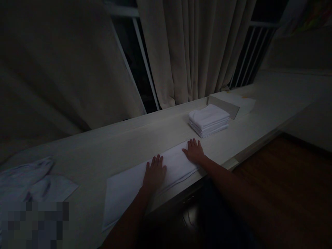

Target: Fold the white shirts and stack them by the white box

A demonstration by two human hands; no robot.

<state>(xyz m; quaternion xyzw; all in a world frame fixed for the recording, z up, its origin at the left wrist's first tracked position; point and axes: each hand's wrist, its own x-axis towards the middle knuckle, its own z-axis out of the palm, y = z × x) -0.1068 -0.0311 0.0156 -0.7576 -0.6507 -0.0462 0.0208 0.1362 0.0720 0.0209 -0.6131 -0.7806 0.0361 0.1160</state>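
Dim frame; crumpled white cloths (31, 180) at counter's left end partly blurred out. Left hand (154, 173) and right hand (194, 151) pressed flat, fingers spread, gripping nothing, on long white folded cloth (124, 190) along pale wooden counter (103, 145) front edge. Folded white stack (209, 120) behind; bare counter between.

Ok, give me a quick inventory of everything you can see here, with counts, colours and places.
flat cloth: one, white, spread along the counter's near edge, under both hands
folded stack: one pile, white, on the counter beyond the right hand
box: one, pale, behind the stack
crumpled cloths: number unclear, white, far left of the counter
counter: one, light wood
curtains: beige, behind the counter over a dark window
floor: dark wood, lower right
left hand: flat on the cloth, fingers spread
right hand: flat on the cloth's right end
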